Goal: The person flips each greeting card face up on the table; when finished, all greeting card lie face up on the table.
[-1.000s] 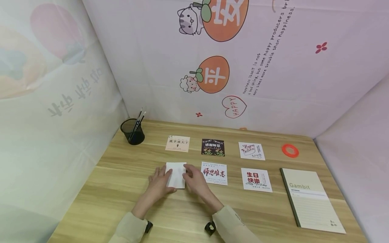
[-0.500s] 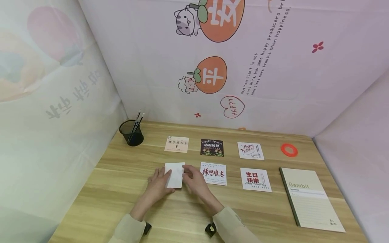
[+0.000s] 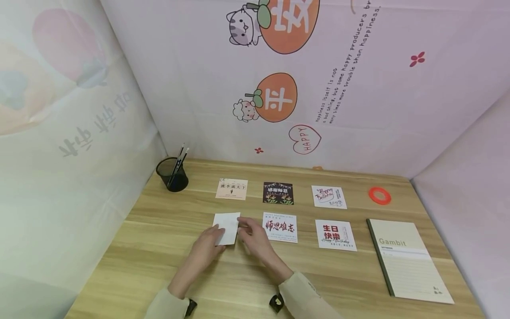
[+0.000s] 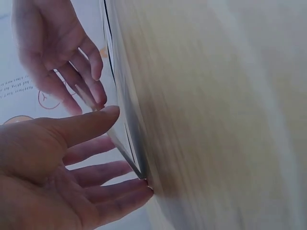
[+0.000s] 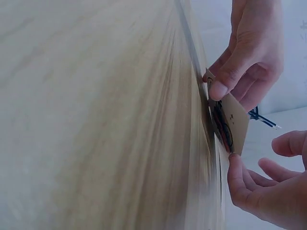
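A small white card [image 3: 228,227], blank side up in the head view, lies left of the printed cards. It tilts up from the table, and the right wrist view shows dark print on its underside. My left hand [image 3: 205,249] holds its left side, with the thumb on one face and fingers behind. My right hand [image 3: 256,238] is at its right edge. In the right wrist view, a fingertip of that right hand [image 5: 268,189] touches the card's edge while the thumb stays apart.
Several printed cards lie in two rows, including a black one [image 3: 278,193] and a red-lettered one [image 3: 280,227]. A mesh pen cup [image 3: 173,177] stands back left. At the right are an orange ring [image 3: 372,197] and a notebook [image 3: 410,261].
The white card has shifted slightly left and turned a little. My left fingers have moved from lying along its left side to its lower left corner. The right hand has barely moved.
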`<action>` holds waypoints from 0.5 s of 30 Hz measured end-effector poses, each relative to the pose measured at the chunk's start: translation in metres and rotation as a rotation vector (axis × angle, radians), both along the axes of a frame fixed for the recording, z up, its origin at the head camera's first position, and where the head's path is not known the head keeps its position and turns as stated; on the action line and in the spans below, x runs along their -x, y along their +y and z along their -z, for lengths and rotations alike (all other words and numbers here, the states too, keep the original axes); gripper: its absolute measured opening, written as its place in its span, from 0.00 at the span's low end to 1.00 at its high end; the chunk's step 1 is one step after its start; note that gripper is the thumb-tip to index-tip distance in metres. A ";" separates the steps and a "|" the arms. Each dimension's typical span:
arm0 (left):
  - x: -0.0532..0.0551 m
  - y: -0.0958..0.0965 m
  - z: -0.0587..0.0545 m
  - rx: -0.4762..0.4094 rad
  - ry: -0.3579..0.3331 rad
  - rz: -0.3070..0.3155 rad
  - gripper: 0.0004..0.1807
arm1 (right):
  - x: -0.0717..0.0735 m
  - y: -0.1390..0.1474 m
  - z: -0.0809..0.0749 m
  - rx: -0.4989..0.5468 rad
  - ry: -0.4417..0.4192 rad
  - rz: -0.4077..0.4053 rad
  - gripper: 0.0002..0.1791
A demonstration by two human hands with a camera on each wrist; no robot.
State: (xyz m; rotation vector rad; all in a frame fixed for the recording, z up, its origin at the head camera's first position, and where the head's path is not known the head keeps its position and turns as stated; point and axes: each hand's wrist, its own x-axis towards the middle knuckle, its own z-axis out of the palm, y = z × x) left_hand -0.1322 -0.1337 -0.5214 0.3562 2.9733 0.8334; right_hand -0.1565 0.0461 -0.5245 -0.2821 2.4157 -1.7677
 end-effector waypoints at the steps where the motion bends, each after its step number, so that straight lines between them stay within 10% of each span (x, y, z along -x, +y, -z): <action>1: -0.001 0.000 0.000 0.007 0.008 0.000 0.26 | 0.000 0.000 0.000 0.004 -0.001 0.003 0.22; 15: -0.013 -0.007 0.002 -0.120 0.057 -0.014 0.23 | 0.000 -0.002 0.001 0.016 0.081 0.014 0.20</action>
